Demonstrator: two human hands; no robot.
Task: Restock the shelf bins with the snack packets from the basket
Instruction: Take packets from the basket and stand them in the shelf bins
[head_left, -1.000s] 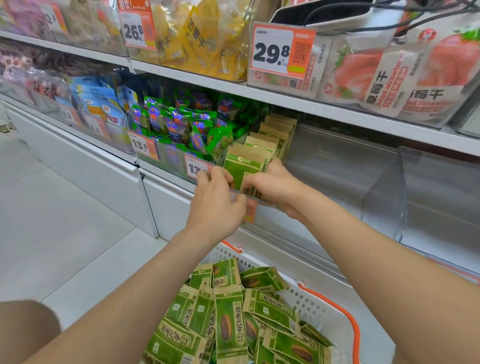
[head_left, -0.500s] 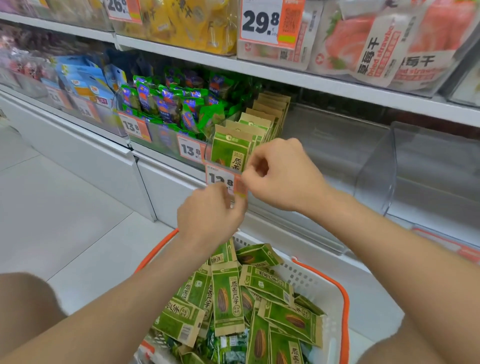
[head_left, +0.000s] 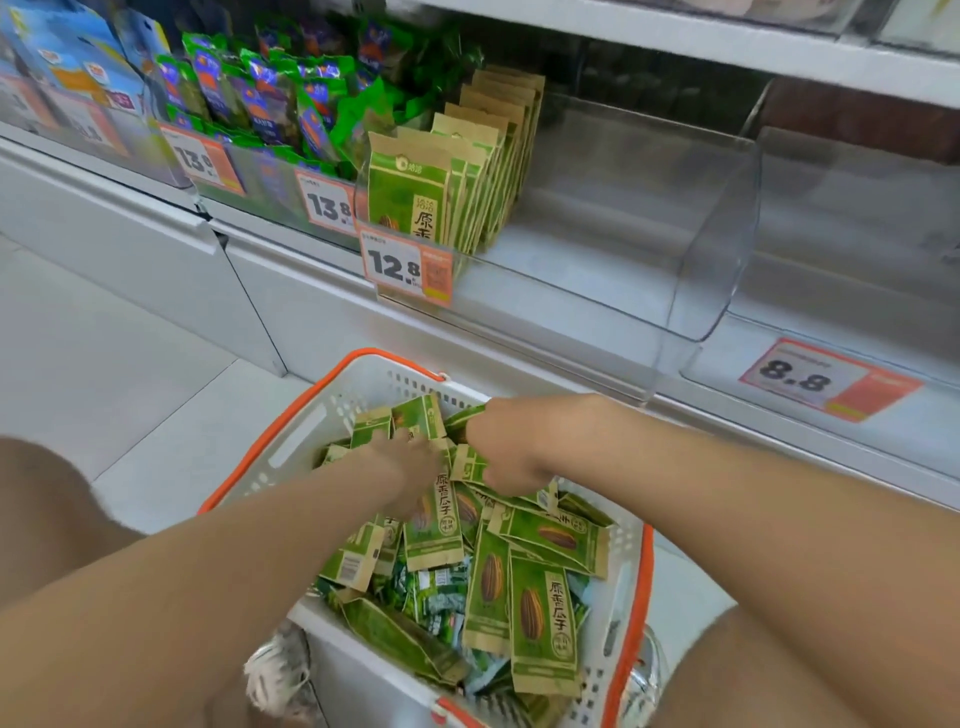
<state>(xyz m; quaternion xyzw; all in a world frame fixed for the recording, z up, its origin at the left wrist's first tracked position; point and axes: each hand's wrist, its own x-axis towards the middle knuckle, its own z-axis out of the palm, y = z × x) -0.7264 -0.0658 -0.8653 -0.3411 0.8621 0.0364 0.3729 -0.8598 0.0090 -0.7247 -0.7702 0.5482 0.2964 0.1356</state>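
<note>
In the head view, the snack packets are seen heaped in the basket below the shelf bin, the right hand is clenched among them in a grip on some, and the blurred left hand's grip cannot be told.

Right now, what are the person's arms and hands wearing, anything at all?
The left forearm and right forearm are bare, no sleeves in view; the left hand and right hand show no gloves, watch or bracelet.
</note>
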